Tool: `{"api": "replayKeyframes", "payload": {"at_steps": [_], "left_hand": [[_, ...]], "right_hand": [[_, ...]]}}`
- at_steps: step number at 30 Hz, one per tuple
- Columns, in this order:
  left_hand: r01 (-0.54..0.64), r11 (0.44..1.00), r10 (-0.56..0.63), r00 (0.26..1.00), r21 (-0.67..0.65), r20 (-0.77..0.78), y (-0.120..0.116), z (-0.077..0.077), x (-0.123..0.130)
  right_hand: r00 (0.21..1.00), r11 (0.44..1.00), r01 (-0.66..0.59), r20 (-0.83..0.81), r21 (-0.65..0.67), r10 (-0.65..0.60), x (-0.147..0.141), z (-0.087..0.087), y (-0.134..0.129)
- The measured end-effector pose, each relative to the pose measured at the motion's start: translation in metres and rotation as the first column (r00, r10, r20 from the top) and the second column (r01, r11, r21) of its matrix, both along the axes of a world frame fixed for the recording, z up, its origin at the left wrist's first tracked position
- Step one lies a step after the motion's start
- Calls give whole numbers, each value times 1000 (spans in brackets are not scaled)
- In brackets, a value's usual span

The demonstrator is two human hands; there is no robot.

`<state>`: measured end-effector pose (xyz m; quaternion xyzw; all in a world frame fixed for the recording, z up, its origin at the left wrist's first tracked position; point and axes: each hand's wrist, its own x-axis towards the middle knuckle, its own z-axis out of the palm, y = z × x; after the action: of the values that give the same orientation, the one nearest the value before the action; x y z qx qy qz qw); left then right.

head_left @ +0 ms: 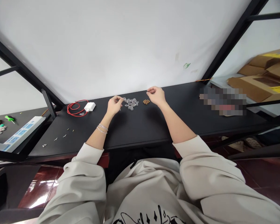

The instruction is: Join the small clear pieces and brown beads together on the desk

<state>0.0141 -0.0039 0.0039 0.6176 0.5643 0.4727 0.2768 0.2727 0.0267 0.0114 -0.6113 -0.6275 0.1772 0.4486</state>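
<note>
"Head view: what are my hands at?"

"My left hand (114,105) pinches at the edge of the clear beads (131,103); whether it has one, I can't tell. Just right of them, kept apart so they don't mix, lie brown beads (146,101), with my right hand (156,95) loosely curled, empty."

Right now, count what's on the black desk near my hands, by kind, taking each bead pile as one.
Clear bead pile: 1
Brown bead pile: 1
White charger: 1
Red cable: 1
Total: 4
</note>
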Motion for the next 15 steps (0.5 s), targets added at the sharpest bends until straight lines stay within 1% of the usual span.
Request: {"api": "replayKeyframes", "payload": {"at_steps": [2,4,6,10,15], "left_hand": [[-40,999,42,996,-26,76,3,0,-2],[-76,996,81,990,-45,118,5,-1,-5],[-94,994,102,984,-65,144,7,-2,-6],[-105,991,116,983,-81,144,9,-3,-8],[-162,986,165,983,-44,86,5,-1,-8]], "right_hand": [[998,995,-6,59,-95,12,3,0,0],[991,981,-48,113,-186,70,2,-2,-2],[980,968,-70,164,-242,112,-1,-3,-4],[967,962,-44,230,-269,108,-4,-5,-6],[962,955,-17,256,-296,97,-6,-3,-9]]}}
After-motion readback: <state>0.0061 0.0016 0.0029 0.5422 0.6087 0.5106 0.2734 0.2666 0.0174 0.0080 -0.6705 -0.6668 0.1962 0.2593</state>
